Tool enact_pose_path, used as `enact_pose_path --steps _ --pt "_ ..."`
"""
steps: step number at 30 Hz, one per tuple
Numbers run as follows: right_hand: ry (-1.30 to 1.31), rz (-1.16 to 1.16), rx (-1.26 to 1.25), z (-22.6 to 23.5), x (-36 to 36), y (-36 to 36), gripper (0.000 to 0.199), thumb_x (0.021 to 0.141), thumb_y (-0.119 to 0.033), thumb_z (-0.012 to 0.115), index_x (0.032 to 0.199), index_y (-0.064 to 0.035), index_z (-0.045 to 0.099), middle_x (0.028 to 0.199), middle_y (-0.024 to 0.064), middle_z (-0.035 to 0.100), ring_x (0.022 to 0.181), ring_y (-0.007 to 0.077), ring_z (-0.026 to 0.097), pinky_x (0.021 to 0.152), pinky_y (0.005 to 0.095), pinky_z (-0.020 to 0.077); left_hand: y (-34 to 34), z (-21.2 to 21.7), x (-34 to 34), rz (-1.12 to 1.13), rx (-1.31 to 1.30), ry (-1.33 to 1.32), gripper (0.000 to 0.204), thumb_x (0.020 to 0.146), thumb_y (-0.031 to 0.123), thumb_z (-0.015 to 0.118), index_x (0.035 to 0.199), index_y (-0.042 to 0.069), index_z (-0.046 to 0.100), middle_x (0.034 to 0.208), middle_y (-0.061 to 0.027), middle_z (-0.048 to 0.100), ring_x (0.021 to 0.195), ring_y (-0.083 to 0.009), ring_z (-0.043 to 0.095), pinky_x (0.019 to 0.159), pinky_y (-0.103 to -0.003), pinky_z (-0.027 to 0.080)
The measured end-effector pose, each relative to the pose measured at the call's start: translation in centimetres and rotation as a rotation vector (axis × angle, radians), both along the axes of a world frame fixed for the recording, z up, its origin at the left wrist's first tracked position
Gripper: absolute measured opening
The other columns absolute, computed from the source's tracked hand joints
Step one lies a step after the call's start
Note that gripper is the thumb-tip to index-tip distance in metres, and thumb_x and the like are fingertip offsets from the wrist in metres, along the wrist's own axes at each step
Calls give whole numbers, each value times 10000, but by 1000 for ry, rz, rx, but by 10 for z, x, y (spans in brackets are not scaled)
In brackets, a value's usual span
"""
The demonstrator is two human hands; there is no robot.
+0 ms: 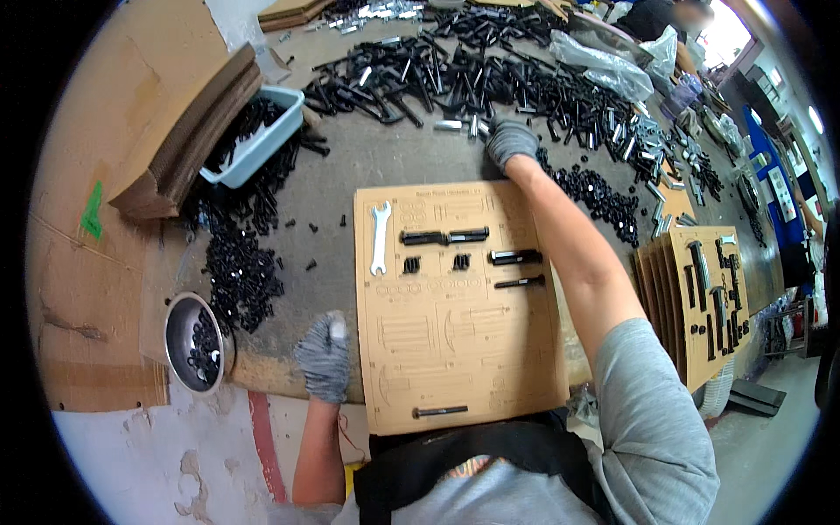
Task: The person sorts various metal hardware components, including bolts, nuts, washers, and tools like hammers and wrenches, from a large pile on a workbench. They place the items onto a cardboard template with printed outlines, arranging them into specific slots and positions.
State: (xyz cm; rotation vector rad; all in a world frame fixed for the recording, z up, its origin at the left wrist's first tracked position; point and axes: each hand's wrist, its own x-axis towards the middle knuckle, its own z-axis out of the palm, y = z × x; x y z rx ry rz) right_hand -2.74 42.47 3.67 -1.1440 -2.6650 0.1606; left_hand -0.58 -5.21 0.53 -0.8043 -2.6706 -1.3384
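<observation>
In front of me a brown cardboard board (429, 350) with printed outlines leans over the table's near edge. On it lie a silver open-ended wrench (380, 238), a row of black bolts (444, 236), two small black clusters of hardware (412, 264), more black bolts (516, 257) at the right and one long bolt (440, 411) near the bottom. Beyond the board, my gloved right hand (512, 143) curls its fingers down at a silver metal sleeve (483, 129). My gloved left hand (323, 359) rests closed beside the board's left edge; its palm is hidden.
Black bolts (394, 79) heap across the far table. Black nuts (604, 197) lie right, small black screws (236, 276) left. A blue bin (284, 131) and a steel bowl (171, 350) hold parts. Filled boards (696, 350) stand right. Another person (652, 19) is far right.
</observation>
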Motion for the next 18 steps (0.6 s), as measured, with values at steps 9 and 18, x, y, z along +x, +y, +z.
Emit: enact_pose_path --steps 9,18 --pt "254 497 -377 54 178 -158 152 820 -218 715 871 -91 651 765 102 670 684 233 655 637 332 530 0 -13 -6 -17 29 -33 203 951 207 567 964 27 660 740 -42 637 654 -84 566 610 -266 470" --pt "169 714 -114 17 224 -202 152 862 -269 608 788 -137 598 702 111 609 645 313 615 545 425 459 0 -21 -9 -52 175 -22 203 936 242 594 958 53 663 716 -23 621 619 -72 545 581 -245 464"
